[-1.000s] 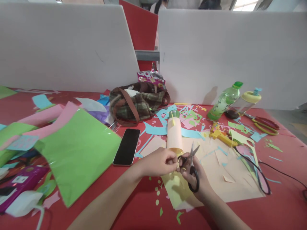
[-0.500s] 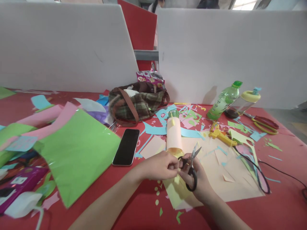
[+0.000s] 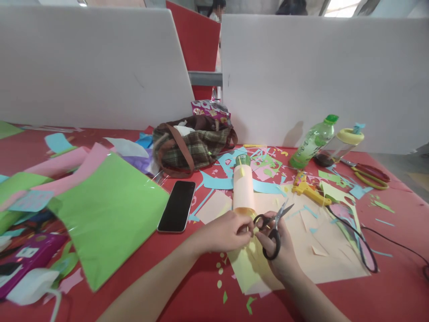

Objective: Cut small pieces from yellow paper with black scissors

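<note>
Head view: your left hand (image 3: 224, 232) pinches a small yellow paper piece (image 3: 252, 230) at 6 o'clock on the bench (image 3: 395, 286). Your right hand (image 3: 279, 250) has its fingers through the handles of the black scissors (image 3: 273, 223), blades slightly parted, pointing to 2 o'clock. Small cut bits (image 3: 220, 270) already lie below, so cutting seems partly done. The paper tube (image 3: 243, 190) stands just behind; the phone (image 3: 177, 205) lies at 10 o'clock; free room stays toward 5 o'clock.

Both forearms are bare to the edge of view, no sleeves showing. The left hand (image 3: 223, 232) and the right hand (image 3: 279, 257) wear no gloves, rings, watch or bracelet. Fingernails look short and plain.
</note>
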